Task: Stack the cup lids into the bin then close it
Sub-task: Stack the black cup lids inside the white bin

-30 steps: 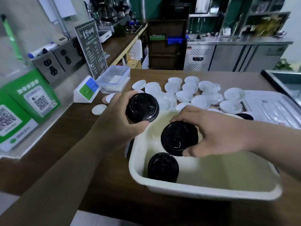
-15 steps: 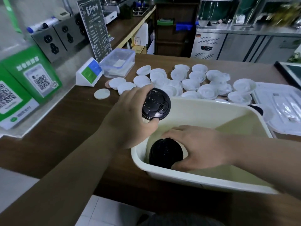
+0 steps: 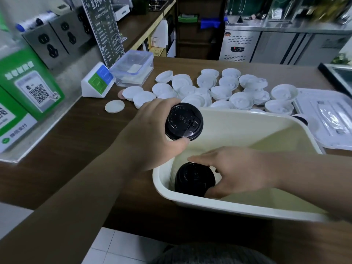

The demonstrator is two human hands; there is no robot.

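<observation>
Your left grip [image 3: 152, 134] is clenched around a black cup lid [image 3: 183, 121], thumb on its near edge and fingers over its far edge, holding it tilted in the air above the left end of the cream bin [image 3: 247, 208]. Your right grip [image 3: 242, 172] reaches down inside the bin and grasps a second black lid [image 3: 194, 180] by its rim. That lid sits in the near-left corner, just beside both walls. Right of it, the bin's pale floor lies open toward the far wall. The bin's near rim lies close to the front edge of the worktop [image 3: 76, 134]. White cup lids [image 3: 219, 88] crowd the worktop just beyond the far rim, and the bin's cover [image 3: 327, 119] lies at the right.
</observation>
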